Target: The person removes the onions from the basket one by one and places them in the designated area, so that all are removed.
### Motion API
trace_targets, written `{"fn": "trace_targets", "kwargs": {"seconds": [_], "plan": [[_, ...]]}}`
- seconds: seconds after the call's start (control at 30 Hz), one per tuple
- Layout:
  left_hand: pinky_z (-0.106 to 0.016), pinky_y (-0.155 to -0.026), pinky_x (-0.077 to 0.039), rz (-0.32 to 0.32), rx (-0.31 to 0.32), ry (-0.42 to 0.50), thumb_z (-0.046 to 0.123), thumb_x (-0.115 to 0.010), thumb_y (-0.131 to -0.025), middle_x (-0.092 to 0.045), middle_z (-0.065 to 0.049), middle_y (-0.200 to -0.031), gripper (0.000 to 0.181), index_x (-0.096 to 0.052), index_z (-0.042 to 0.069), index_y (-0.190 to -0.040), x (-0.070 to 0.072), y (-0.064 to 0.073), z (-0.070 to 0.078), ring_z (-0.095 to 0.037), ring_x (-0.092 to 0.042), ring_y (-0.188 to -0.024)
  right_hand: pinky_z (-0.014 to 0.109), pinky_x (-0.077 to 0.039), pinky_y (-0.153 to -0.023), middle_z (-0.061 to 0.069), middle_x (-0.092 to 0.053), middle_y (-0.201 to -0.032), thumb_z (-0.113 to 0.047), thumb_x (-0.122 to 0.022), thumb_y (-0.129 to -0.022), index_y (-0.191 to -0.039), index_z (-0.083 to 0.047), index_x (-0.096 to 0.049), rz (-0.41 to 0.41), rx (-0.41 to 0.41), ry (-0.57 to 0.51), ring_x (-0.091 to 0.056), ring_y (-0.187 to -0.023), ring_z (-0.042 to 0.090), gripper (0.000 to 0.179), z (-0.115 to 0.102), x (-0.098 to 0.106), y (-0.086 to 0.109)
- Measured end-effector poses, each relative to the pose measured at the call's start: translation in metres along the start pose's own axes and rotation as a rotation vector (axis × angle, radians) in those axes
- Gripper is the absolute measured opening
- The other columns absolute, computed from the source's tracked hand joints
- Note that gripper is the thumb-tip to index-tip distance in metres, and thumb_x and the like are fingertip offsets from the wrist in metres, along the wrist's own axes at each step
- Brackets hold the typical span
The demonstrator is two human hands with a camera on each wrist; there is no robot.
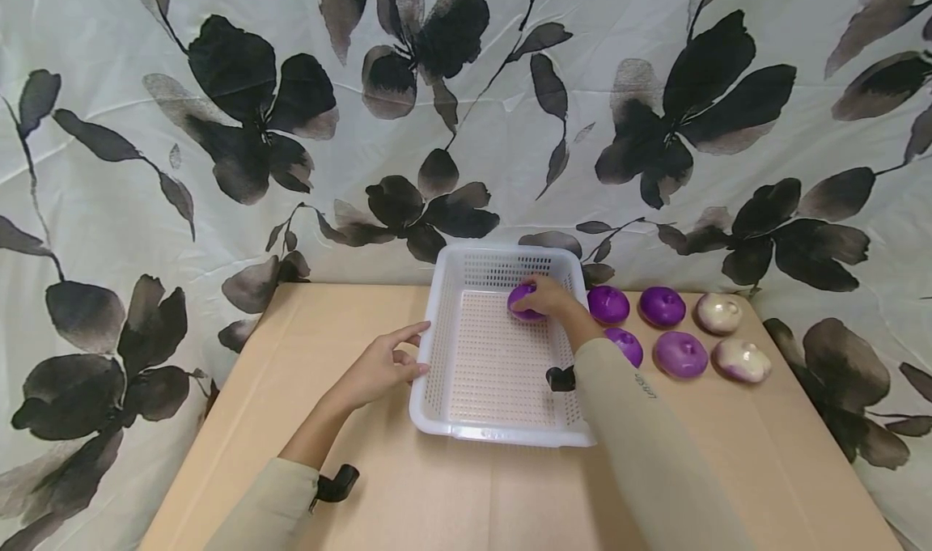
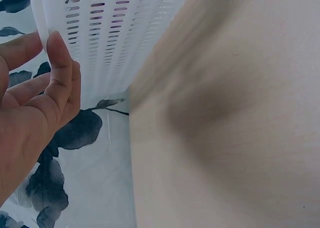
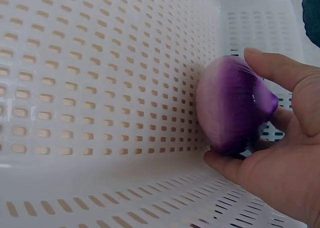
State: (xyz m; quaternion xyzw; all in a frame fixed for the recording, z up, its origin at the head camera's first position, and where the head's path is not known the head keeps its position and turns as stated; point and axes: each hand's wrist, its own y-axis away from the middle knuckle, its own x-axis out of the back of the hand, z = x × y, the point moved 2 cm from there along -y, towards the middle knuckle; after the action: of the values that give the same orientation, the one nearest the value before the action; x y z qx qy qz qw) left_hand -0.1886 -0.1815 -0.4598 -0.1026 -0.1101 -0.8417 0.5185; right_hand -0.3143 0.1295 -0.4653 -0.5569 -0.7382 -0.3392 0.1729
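Note:
A white perforated plastic basket (image 1: 502, 381) stands on the table. Inside it, toward the back right, my right hand (image 1: 551, 298) grips a purple onion (image 3: 227, 105). The right wrist view has the thumb on one side of this onion and fingers on the other, close to the basket's floor. My left hand (image 1: 382, 365) is at the basket's left side. In the left wrist view its thumb and a finger pinch the basket's rim (image 2: 39, 18).
Right of the basket, several purple onions (image 1: 680, 354) and two whitish onions (image 1: 719, 314) sit in two rows. One purple onion (image 1: 624, 347) is partly hidden by my right sleeve. A floral cloth (image 1: 510, 154) hangs behind the wooden table (image 1: 451, 494).

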Motion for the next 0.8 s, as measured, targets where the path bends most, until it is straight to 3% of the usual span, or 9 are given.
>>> {"fn": "trace_targets", "kwargs": {"seconds": [0.43,0.8], "plan": [[-0.028,-0.072,-0.062,0.003,-0.004,0.002,-0.003,-0.07,-0.093,-0.049,-0.027,-0.135,0.073,-0.038,0.001,-0.158,0.0,-0.001,-0.001,-0.016,-0.07,-0.081,0.055,-0.039,-0.118,0.029,-0.045,-0.152,-0.014,-0.075,-0.091,-0.153,-0.001,-0.043,-0.01,0.032,-0.013,-0.046,-0.14,0.046,0.071,0.001,-0.003,0.001],[-0.027,-0.073,-0.061,-0.005,-0.001,0.004,-0.001,-0.07,-0.093,-0.05,-0.028,-0.135,0.073,-0.037,0.0,-0.158,0.0,-0.001,0.002,-0.019,-0.071,-0.084,0.055,-0.037,-0.121,0.027,-0.043,-0.155,-0.023,-0.075,-0.093,-0.156,-0.005,-0.04,-0.034,0.08,-0.008,-0.042,-0.144,0.045,0.075,-0.008,0.014,0.003]]}}
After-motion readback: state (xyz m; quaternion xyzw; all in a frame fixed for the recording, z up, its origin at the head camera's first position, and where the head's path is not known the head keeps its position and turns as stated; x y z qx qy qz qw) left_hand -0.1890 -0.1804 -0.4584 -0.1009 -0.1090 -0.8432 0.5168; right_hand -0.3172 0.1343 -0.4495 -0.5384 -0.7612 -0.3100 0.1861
